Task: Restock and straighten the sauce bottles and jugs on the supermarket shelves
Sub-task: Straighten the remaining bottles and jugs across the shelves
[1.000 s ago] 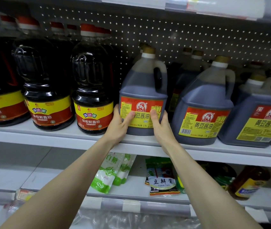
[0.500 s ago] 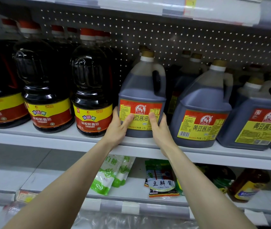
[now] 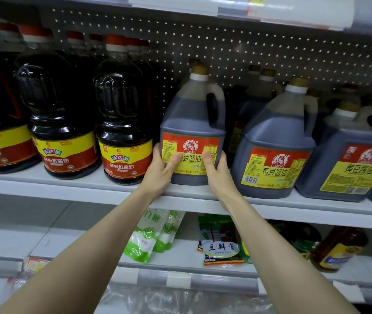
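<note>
Both hands are on 1 soy sauce jug in the middle of the upper shelf. The left hand grips its lower left side and the right hand its lower right side, each thumb laid across the front label. The jug stands upright near the front edge with its label square to the aisle; its base looks down on the board, though I cannot tell if the hands take any of the weight.

To my eye this jug is all but placed, and only the letting go remains. To its left, 3 dark round bottles already stand in a row with labels forward, so that stretch seems done. To its right the work looks unfinished; the second jug sits just beside the right hand but is turned at an angle, and the third jug at the far right is skewed too. More jugs stand behind them in the shadow, too dim to count.

The lower shelf looks untouched; green-and-white sachets and a soybean paste packet lie loose there, and an amber bottle sits tilted at the right; I would guess well over half of the straightening is left.
</note>
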Demonstrator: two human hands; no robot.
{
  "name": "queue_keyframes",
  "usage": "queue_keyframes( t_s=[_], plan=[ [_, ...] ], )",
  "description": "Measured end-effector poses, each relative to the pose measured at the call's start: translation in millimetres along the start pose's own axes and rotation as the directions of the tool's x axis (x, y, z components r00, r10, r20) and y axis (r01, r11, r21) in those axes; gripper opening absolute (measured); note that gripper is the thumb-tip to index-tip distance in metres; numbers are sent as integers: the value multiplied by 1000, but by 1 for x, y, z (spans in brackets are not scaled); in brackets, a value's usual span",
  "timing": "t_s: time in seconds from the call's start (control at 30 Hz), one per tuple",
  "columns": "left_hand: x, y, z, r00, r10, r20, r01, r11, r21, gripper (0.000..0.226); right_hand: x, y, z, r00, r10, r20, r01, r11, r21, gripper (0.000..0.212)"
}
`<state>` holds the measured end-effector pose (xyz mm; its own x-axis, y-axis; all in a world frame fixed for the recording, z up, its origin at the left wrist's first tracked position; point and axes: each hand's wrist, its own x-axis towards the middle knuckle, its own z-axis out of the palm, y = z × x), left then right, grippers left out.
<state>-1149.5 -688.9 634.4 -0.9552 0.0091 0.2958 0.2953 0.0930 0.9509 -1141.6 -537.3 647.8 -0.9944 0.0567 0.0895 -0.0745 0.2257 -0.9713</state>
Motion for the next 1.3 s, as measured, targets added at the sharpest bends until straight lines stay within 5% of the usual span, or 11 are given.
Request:
queue_keyframes(
  t_s=[0.07,0.2,0.4,0.57,0.87,1.07,1.17,1.3],
  plan=[
    [-3,3,-1,1000,-10,20,10,1000,-11,40,-4,-3,-1,1000,-2,1,2,1000,13,74],
    [-17,15,-6,999,8,42,-9,1000,29,49,-16,-2,-3,999,-32,-15,32,999,-32,100],
    [-48,51,-10,1000,-4,-7,5,996,86,61,-57,-32,-18,997,-44,-56,44,999,8,65],
    [-70,77,0,997,20,74,-36,975,221,60,-97,-54,-41,984,-75,-162,75,997,-12,57],
    [-80,100,49,993,-39,108,27,994,110,59,-130,-64,-106,955,-63,-291,59,998,-21,55],
    [-76,87,87,992,-82,93,75,994,77,58,-117,-40,-135,966,-14,-259,13,1000,-5,62],
    [-65,75,108,991,-116,73,111,991,70,70,-100,-32,-149,979,-8,-202,7,1000,-2,47],
    [-51,65,132,990,-133,52,129,990,64,80,-74,-14,-168,992,-15,-122,13,1000,-18,68]
  ],
)
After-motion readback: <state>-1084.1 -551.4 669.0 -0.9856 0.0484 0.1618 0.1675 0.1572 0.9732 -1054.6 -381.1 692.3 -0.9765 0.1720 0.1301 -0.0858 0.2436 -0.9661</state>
